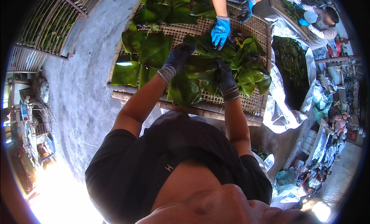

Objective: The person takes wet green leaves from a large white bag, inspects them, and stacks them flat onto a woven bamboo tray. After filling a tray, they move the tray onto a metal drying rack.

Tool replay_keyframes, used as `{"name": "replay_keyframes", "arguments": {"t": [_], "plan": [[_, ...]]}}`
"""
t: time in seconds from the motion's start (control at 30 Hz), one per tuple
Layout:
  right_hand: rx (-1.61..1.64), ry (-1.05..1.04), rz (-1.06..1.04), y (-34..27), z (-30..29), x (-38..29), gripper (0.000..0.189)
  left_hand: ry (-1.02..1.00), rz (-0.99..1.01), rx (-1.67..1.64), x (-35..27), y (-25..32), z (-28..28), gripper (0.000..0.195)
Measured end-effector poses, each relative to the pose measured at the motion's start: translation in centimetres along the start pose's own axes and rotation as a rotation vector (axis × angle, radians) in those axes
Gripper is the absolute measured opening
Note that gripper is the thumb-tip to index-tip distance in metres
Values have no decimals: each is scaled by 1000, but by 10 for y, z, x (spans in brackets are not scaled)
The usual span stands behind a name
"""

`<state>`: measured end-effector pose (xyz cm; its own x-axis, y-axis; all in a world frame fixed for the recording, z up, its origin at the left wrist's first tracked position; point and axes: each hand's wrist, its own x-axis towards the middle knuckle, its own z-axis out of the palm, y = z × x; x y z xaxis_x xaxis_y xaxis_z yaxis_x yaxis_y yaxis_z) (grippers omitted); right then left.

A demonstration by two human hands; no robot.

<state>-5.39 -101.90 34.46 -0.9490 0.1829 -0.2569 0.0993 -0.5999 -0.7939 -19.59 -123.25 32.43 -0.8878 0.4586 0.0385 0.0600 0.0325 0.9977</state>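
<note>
In front of me, broad glossy green leaves (156,49) lie flat on a woven bamboo tray (179,30). My left hand (179,57), in a dark glove with a grey cuff, is at the upper left corner of one dark green leaf (201,67). At that leaf's right edge is my right hand (225,76), gloved the same way. The leaf's upper edge runs nearly straight between my hands, and my fingertips are partly hidden. Right of my right hand, a heap of crumpled, overlapping leaves (250,69) rests on the tray.
Across the tray, a co-worker's blue-gloved hand (221,33) touches the leaves; their other gloved hand (245,12) hovers nearby. A silvery sack (277,108) with more leaves stands right. Another person (322,24) works beyond it. Slatted racks (49,21) stand at left on the concrete floor (83,65).
</note>
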Motion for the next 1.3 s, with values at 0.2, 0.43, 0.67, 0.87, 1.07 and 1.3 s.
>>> {"name": "replay_keyframes", "arguments": {"t": [0.2,0.43,0.67,0.87,1.07,1.3], "plan": [[-231,-16,43,-7,7,2,51,-73,140,242,-27,63,5,38],[-700,-584,-423,-20,-16,31,51,-605,-201,-460,-12,98,0,45],[-594,-444,-179,-5,-23,67,48,-581,-222,-176,1,68,-3,42],[-546,-443,101,-18,-2,18,45,-373,-44,-65,4,92,-25,30],[-233,-175,197,-4,-66,2,39,-248,-144,-279,4,172,-46,28],[92,-307,-91,4,51,-17,48,-20,-461,-695,-19,176,-15,31]]}}
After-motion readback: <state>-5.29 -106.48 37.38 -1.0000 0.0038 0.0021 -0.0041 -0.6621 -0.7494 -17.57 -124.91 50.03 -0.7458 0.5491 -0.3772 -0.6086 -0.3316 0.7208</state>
